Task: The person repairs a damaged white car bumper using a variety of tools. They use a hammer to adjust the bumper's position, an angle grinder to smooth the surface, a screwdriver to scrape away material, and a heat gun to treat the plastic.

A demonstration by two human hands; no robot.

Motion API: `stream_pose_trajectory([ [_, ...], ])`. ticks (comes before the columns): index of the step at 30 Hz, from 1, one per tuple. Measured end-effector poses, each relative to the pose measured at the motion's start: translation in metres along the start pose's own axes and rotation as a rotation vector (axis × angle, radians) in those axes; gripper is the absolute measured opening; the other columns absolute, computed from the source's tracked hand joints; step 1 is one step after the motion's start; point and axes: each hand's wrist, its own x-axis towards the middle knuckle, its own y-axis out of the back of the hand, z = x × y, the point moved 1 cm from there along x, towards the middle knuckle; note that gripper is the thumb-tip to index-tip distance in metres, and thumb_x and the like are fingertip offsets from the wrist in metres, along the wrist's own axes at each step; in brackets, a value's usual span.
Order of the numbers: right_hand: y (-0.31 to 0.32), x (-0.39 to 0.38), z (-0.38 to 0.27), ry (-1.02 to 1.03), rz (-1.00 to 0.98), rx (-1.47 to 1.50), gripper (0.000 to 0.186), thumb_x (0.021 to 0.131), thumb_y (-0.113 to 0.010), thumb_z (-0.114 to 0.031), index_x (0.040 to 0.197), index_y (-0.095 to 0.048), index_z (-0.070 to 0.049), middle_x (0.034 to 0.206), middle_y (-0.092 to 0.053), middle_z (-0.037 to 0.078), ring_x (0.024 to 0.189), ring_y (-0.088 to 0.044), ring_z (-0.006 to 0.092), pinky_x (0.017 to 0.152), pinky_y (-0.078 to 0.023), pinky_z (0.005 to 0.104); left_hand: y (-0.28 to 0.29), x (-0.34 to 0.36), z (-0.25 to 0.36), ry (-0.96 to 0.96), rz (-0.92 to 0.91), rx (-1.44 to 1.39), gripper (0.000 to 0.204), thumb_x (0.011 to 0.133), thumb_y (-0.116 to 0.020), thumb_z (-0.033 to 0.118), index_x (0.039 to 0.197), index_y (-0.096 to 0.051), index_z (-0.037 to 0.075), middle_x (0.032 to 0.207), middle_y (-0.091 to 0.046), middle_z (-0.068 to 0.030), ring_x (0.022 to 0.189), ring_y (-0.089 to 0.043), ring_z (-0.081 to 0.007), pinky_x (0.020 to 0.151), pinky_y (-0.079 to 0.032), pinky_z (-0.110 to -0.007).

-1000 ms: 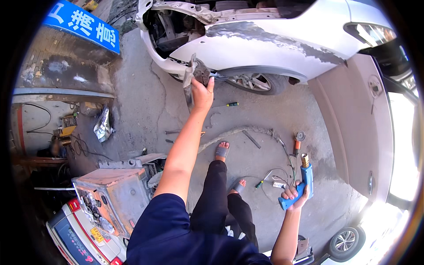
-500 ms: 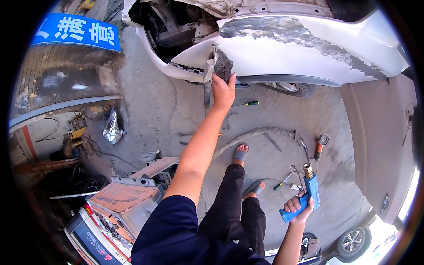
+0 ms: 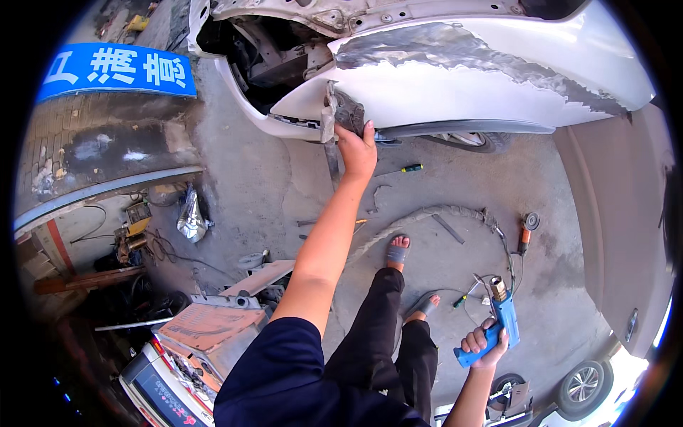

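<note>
My left hand (image 3: 358,151) reaches forward, its fingers closed on a grimy, dark grey lump (image 3: 348,112) with a worn grey strip hanging beside it; what kind of thing it is, I cannot make out. This lump lies against the lower edge of a white car body panel (image 3: 420,96), next to a gap in the bodywork. Low on the right, my right hand (image 3: 486,343) grips a blue pistol-shaped tool (image 3: 504,317) by its handle. A brass-coloured nozzle (image 3: 497,286) tops the tool and points away from me.
Bare grey metal (image 3: 455,50) streaks the white panel. On the concrete lie an orange angle grinder (image 3: 527,231), a screwdriver (image 3: 411,168), a wrapped cable (image 3: 420,213) and a flat metal strip (image 3: 448,229). A brownish open door (image 3: 615,213) stands right; a dusty orange metal box (image 3: 203,324) is left.
The whole view has shifted slightly, so the floor things sit further right. Both hands keep their holds; the left one stays by the panel's lower edge, with the lump.
</note>
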Motion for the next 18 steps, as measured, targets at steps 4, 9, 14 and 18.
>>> stream_pose_trajectory([
  [4, 0.0, 0.004, 0.002, 0.002, -0.001, 0.015, 0.046, 0.089, -0.055, -0.051, 0.099, -0.052, -0.006, 0.054, -0.042, 0.001, 0.044, -0.041, 0.0151, 0.049, -0.041, 0.0354, -0.001, 0.0, 0.0, 0.016, -0.015, -0.007, 0.076, 0.09, -0.063, 0.034, 0.13, -0.024, -0.017, 0.109, -0.055, -0.038, 0.101, -0.055, -0.0528, 0.088, -0.044, -0.05],
  [9, -0.004, 0.008, 0.002, 0.0, -0.034, 0.01, 0.045, 0.089, -0.054, -0.05, 0.099, -0.052, -0.006, 0.055, -0.043, 0.001, 0.045, -0.043, 0.0152, 0.049, -0.041, 0.0354, -0.002, 0.002, 0.0, -0.005, 0.01, 0.049, 0.078, 0.089, -0.064, 0.032, 0.133, -0.022, -0.016, 0.109, -0.055, -0.0393, 0.102, -0.055, -0.0535, 0.089, -0.044, -0.05],
  [14, -0.009, 0.014, 0.002, -0.009, -0.032, 0.002, 0.047, 0.089, -0.055, -0.051, 0.1, -0.052, -0.006, 0.055, -0.043, 0.001, 0.045, -0.043, 0.0151, 0.05, -0.042, 0.0352, 0.004, 0.004, -0.005, 0.01, 0.015, 0.079, 0.081, 0.089, -0.065, 0.03, 0.136, -0.017, -0.015, 0.111, -0.055, -0.04, 0.103, -0.055, -0.0536, 0.09, -0.045, -0.05],
  [18, -0.032, 0.024, 0.005, -0.005, -0.098, -0.003, 0.047, 0.089, -0.054, -0.051, 0.101, -0.052, -0.005, 0.055, -0.043, 0.001, 0.046, -0.044, 0.0152, 0.051, -0.042, 0.0356, 0.001, 0.004, 0.0, 0.029, 0.007, 0.051, 0.081, 0.089, -0.065, 0.026, 0.137, -0.015, -0.015, 0.113, -0.054, -0.04, 0.105, -0.055, -0.0522, 0.091, -0.044, -0.049],
])
